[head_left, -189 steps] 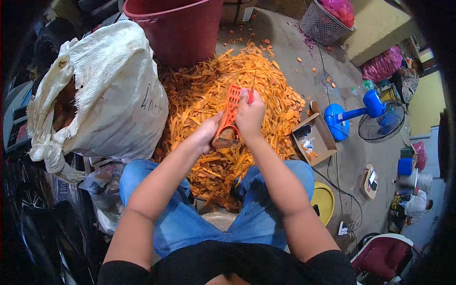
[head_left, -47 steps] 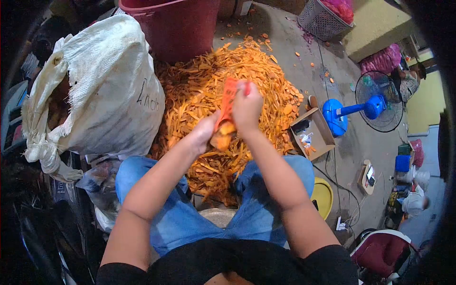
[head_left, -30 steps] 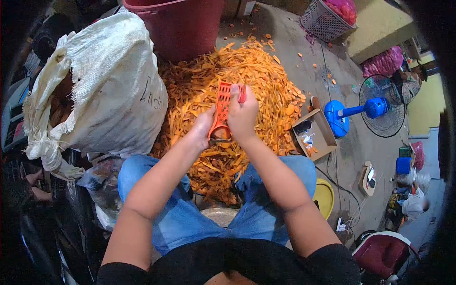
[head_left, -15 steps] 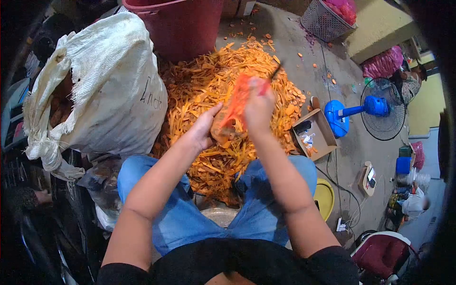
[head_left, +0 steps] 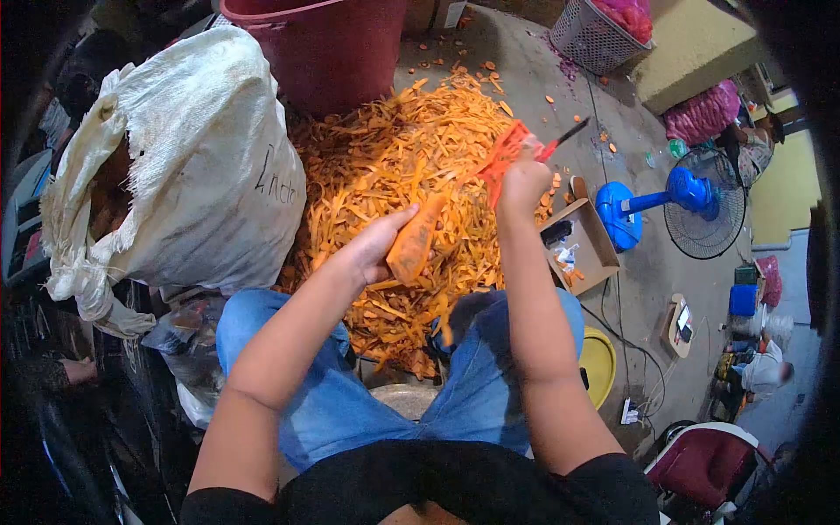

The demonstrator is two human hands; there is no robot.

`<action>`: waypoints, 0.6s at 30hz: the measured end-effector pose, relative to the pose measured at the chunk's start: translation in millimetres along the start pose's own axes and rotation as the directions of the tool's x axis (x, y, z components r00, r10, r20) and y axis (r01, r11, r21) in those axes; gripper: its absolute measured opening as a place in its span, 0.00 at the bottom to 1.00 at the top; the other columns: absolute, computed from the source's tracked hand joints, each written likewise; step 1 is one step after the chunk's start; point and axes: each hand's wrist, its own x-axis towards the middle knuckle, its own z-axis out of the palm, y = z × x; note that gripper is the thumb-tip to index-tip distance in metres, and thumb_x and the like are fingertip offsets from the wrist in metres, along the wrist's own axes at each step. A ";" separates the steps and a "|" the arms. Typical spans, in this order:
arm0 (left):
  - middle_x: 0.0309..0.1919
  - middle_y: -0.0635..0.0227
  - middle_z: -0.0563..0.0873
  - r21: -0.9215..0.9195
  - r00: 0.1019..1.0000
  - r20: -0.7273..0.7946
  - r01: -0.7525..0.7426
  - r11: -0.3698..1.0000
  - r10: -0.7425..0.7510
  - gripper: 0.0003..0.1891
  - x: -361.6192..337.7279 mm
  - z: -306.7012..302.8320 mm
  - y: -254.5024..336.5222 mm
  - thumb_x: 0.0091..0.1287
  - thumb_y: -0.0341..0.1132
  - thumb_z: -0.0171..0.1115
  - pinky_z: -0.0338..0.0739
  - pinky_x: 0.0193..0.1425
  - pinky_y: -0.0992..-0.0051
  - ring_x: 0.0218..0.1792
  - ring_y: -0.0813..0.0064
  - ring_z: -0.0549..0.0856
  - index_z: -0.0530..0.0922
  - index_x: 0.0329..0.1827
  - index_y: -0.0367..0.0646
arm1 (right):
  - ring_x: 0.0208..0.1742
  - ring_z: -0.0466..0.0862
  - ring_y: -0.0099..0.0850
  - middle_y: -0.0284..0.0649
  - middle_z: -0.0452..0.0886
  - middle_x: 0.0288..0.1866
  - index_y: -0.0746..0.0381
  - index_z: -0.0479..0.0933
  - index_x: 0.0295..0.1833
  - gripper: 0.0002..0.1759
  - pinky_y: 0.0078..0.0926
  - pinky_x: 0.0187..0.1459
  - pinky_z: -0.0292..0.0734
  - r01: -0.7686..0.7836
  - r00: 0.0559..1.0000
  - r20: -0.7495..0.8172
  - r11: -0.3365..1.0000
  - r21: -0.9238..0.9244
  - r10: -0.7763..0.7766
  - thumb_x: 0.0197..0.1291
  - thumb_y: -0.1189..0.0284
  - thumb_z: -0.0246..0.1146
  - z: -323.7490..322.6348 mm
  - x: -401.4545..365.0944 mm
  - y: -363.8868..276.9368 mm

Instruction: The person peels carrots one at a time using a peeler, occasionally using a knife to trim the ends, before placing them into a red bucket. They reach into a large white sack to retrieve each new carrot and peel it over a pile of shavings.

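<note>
My left hand [head_left: 374, 245] is closed around a thick orange carrot [head_left: 415, 243], its tapered end pointing away from me; dark patches of skin show along it. To the right and farther off, my right hand [head_left: 525, 185] grips an orange-red peeler [head_left: 504, 157], with a dark rod sticking out past the fist. The peeler is apart from the carrot. Beneath both hands spreads a large heap of orange peelings [head_left: 385, 188] on the floor between my knees. A small strip of peel [head_left: 446, 328] hangs or falls near my right knee.
A white woven sack [head_left: 201, 166] stands at left, and a red tub [head_left: 328, 57] sits behind the heap. To the right are a cardboard box [head_left: 599, 254], a blue fan [head_left: 691, 192], a yellow lid-like item [head_left: 597, 367] and cables. A basket [head_left: 599, 39] stands far right.
My right hand has moved the peeler off the carrot, to the right and slightly away. The carrot stays in my left hand, now more fully visible.
</note>
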 end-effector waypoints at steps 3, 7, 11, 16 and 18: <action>0.34 0.66 0.77 -0.092 0.994 -0.069 -0.086 0.992 0.080 0.19 9.8 -4.2 0.8 0.63 0.49 0.37 0.75 0.29 0.69 0.33 0.72 0.77 0.70 0.43 0.46 | 0.18 0.67 0.23 0.34 0.69 0.17 0.66 0.67 0.25 0.12 0.25 0.21 0.62 0.265 0.945 0.186 0.963 0.050 -0.270 0.56 0.68 0.50 20.2 -57.7 -1.4; 0.29 0.66 0.77 -0.027 0.987 -0.077 -0.143 0.989 0.141 0.18 4.7 2.2 0.9 0.63 0.46 0.38 0.75 0.27 0.75 0.26 0.74 0.77 0.70 0.40 0.41 | 0.17 0.68 0.28 0.40 0.68 0.15 0.66 0.67 0.25 0.12 0.28 0.21 0.62 0.335 0.901 0.367 0.908 -0.252 -0.231 0.55 0.69 0.50 17.0 -80.2 -9.1; 0.25 0.66 0.78 0.215 0.999 -0.008 -0.051 0.975 0.054 0.18 -9.0 10.9 -6.7 0.63 0.46 0.40 0.74 0.27 0.77 0.23 0.75 0.78 0.69 0.41 0.39 | 0.18 0.68 0.29 0.42 0.70 0.16 0.68 0.68 0.25 0.12 0.29 0.21 0.62 0.323 0.944 0.022 0.903 -0.282 -0.330 0.55 0.70 0.50 10.2 -6.6 19.1; 0.31 0.65 0.78 -0.006 0.996 -0.088 -0.016 1.000 0.015 0.18 -3.0 7.2 -1.4 0.63 0.46 0.39 0.75 0.31 0.73 0.29 0.73 0.79 0.69 0.44 0.42 | 0.19 0.69 0.24 0.35 0.70 0.17 0.69 0.69 0.26 0.14 0.25 0.22 0.62 0.045 0.997 -0.055 0.988 -0.145 -0.054 0.57 0.69 0.48 2.5 -4.3 -0.5; 0.31 0.66 0.78 -0.043 0.998 -0.041 -0.056 0.998 0.054 0.18 3.7 -5.9 0.3 0.63 0.47 0.38 0.75 0.29 0.73 0.29 0.73 0.79 0.69 0.44 0.43 | 0.19 0.69 0.23 0.32 0.69 0.17 0.68 0.68 0.26 0.14 0.25 0.22 0.63 0.038 0.994 0.103 0.996 -0.083 -0.030 0.58 0.70 0.48 12.0 -28.1 0.6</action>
